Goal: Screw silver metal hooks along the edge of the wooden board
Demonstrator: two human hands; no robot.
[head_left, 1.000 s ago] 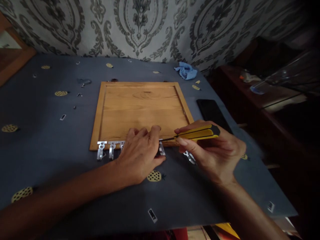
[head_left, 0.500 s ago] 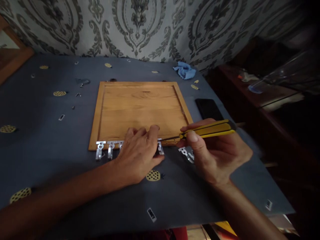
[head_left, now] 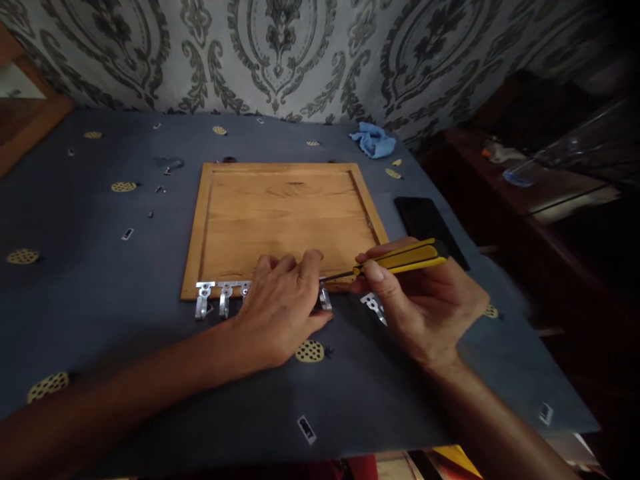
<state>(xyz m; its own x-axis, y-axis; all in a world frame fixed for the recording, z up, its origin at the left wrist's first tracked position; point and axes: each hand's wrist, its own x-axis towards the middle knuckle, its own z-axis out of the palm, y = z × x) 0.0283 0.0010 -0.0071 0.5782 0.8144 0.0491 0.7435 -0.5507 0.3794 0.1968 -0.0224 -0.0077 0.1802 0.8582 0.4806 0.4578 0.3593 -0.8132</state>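
A square wooden board (head_left: 283, 217) lies flat on a blue-grey patterned cloth (head_left: 90, 293). Silver metal hooks (head_left: 203, 298) line its near edge. My left hand (head_left: 283, 308) rests over the middle of that edge, fingers curled down on a hook (head_left: 325, 298) and pressing it to the board. My right hand (head_left: 425, 303) grips a yellow and black screwdriver (head_left: 400, 259), held nearly level, its tip touching the board's edge beside my left fingers. One loose metal hook (head_left: 374, 307) lies on the cloth under my right hand.
A black phone (head_left: 425, 223) lies right of the board. A crumpled blue cloth (head_left: 373, 143) sits at the far right corner. Small screws and metal bits (head_left: 160, 189) are scattered at the left. Dark wooden furniture (head_left: 525, 200) stands past the table's right edge.
The screwdriver handle has turned and shifted slightly in my right hand. My left hand stays pressed on the hook at the board's edge.
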